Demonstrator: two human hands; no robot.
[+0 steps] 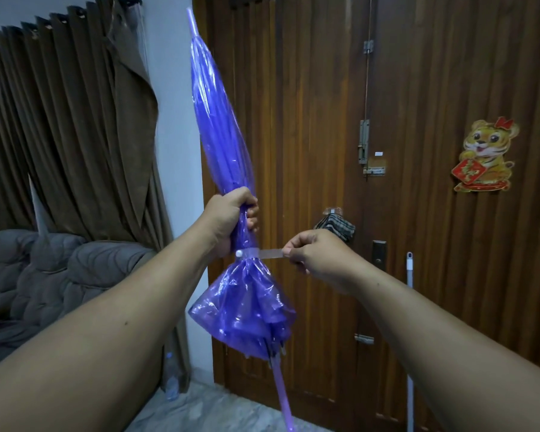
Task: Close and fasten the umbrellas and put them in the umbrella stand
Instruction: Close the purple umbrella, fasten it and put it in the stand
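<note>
A folded translucent purple umbrella (222, 126) stands almost upright in front of me, tip up and shaft running down toward the floor. My left hand (228, 218) grips the gathered canopy just above its fastening strap. The clear strap (264, 253) wraps the canopy at a white snap button and stretches out to the right. My right hand (315, 255) pinches the free end of that strap between thumb and fingers. Below the strap the canopy flares out loosely. No umbrella stand is in view.
A wooden double door (418, 213) with bolts and a tiger sticker (485, 155) fills the right side. A dark cloth (340, 227) hangs at the door handle, and a white pole (410, 307) leans there. Brown curtains (60, 135) and a grey sofa (44, 275) are at left.
</note>
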